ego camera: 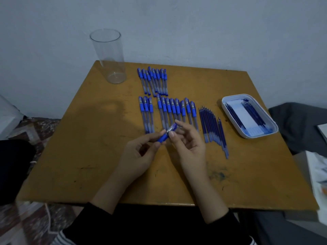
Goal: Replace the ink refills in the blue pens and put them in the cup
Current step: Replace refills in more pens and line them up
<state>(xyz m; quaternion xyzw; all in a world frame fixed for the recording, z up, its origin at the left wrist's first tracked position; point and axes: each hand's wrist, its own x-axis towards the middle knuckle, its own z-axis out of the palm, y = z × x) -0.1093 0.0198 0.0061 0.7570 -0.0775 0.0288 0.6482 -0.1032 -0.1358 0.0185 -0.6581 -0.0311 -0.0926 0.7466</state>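
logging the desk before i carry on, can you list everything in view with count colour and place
table: one, ochre-brown, fills the middle
cup: one, clear, empty, far left corner of the table
far pen row: about nine, blue, capped, behind the near row
near pen row: about eleven, blue, capped, mid-table
loose refills: about a dozen, blue, right of the near row
tray: one, white, right side, holds more blue refills
held pen: one, blue, between both hands
left grip: bare hand, pinches the held pen's near end
right grip: bare hand, pinches its far end
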